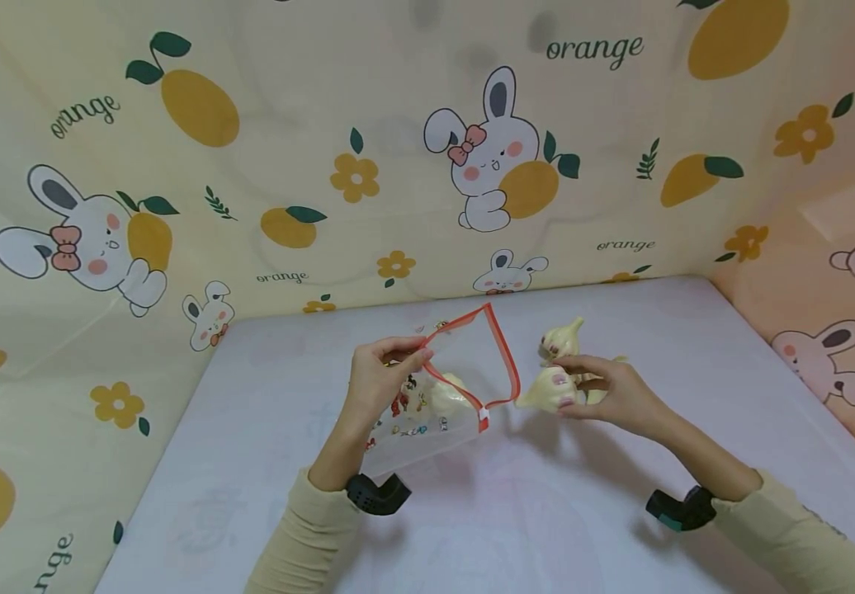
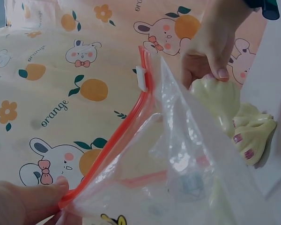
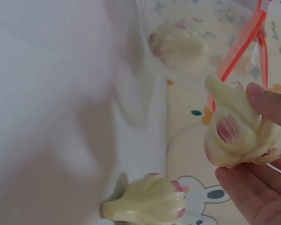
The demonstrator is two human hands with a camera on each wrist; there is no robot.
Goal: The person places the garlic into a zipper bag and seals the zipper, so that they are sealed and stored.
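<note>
My left hand (image 1: 386,384) pinches the red zip edge of a clear plastic zip bag (image 1: 420,429) printed with small cartoon figures. The bag's mouth gapes toward the right, and a white slider (image 2: 141,78) sits on the red strip. Inside the bag lies a pale garlic bulb (image 3: 175,44). Just right of the mouth, my right hand (image 1: 621,396) grips another garlic bulb (image 3: 239,129), cream with purple streaks, between thumb and fingers. Its stem points at the bag. A further garlic bulb (image 1: 563,340) rests on the table behind that hand; more pale garlic is partly hidden by the fingers.
A white-covered table (image 1: 264,462) spreads under both hands. Behind it hangs a cream cloth (image 1: 398,82) printed with rabbits and oranges, and a pinkish cloth (image 1: 806,272) closes the right side. Each wrist wears a black camera mount (image 1: 379,495).
</note>
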